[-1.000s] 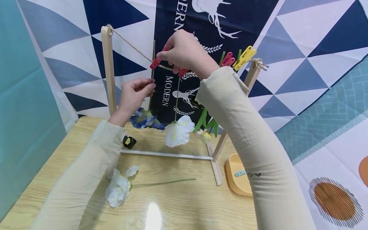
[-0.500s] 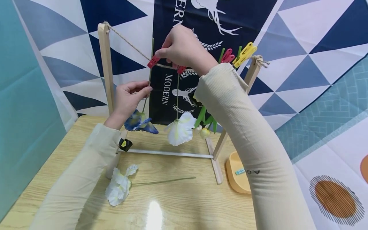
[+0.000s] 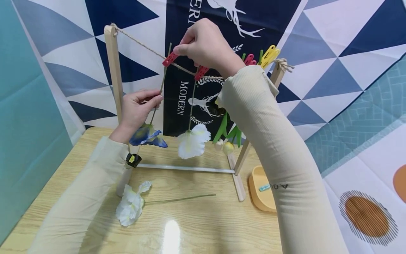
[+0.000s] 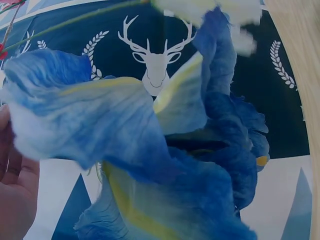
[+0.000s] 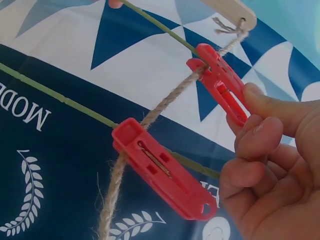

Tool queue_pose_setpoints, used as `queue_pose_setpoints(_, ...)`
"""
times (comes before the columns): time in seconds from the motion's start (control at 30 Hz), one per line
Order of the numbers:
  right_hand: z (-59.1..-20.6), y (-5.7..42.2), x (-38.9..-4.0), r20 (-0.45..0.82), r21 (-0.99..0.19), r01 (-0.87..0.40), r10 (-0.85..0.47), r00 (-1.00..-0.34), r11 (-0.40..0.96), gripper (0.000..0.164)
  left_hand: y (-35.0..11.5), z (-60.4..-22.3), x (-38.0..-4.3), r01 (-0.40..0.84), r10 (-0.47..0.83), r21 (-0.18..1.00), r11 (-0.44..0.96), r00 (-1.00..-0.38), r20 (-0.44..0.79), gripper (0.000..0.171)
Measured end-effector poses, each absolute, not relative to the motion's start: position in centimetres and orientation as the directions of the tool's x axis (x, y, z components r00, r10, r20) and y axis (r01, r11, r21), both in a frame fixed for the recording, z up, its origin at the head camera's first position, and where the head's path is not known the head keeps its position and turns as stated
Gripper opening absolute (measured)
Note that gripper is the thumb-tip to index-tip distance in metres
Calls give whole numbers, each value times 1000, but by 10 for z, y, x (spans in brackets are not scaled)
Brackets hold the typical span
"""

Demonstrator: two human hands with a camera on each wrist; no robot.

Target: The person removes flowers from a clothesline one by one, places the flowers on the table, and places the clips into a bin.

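Observation:
In the head view my left hand (image 3: 137,107) pinches the green stem of a blue artificial iris (image 3: 148,135), which hangs bloom down. Its blue petals (image 4: 120,125) fill most of the left wrist view. My right hand (image 3: 206,44) pinches the handles of a red clothespin (image 5: 220,82), whose nose is at the twine (image 5: 175,95) and the iris stem. Beside it a second red clothespin (image 5: 162,167) clips another stem to the twine. From that stem a white iris (image 3: 194,141) hangs upside down.
A wooden frame (image 3: 113,67) carries the twine. More flowers hang near a yellow clothespin (image 3: 269,56) at right, partly behind my sleeve. A white flower (image 3: 130,204) lies on the table (image 3: 203,229). An orange tray (image 3: 258,197) holds a light blue clothespin (image 3: 264,187).
My left hand has shifted left and slightly down with the iris, tilting its stem. My right hand has risen a little, still pinching the red clothespin at the twine.

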State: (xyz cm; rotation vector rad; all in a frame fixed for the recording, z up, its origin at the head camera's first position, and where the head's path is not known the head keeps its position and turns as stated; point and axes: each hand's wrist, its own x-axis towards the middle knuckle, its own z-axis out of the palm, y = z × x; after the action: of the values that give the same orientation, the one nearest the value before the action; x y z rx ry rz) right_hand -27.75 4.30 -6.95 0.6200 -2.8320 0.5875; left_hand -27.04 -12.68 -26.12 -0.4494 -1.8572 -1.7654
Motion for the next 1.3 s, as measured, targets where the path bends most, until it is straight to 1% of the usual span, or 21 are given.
queue_pose_setpoints(0.17,-67,45,-277,287,-439,-436,-337,-897,785,29,-133,-259,-268,573,-109,812,109,-806,582,25)
queue_pose_setpoints(0.23,-66,45,-278,294,-459,-437,-331,-896,774,28,-137,-257,-266,567,-104,815,122,-809,579,25)
queue_pose_setpoints(0.5,-64,41,-279,325,-467,-429,-301,-896,773,27,-152,-257,-260,530,-86,820,216,-826,557,27)
queue_pose_setpoints(0.67,-61,43,-276,343,-501,-425,-279,-897,754,27,-158,-260,-257,526,-72,818,234,-829,554,26)
queue_pose_setpoints(0.77,-60,47,-274,348,-528,-420,-262,-900,738,29,-159,-259,-254,517,-49,812,271,-835,548,25)
queue_pose_setpoints(1.0,-58,62,-270,378,-579,-419,-226,-898,699,31,-156,-256,-249,498,53,792,354,-856,514,24)
queue_pose_setpoints(1.17,-55,79,-260,392,-619,-438,-227,-891,651,31,-151,-254,-244,510,160,718,474,-852,499,21)
queue_pose_setpoints(1.3,-58,97,-250,400,-638,-450,-230,-887,625,31,-145,-253,-239,481,264,669,567,-875,406,20)
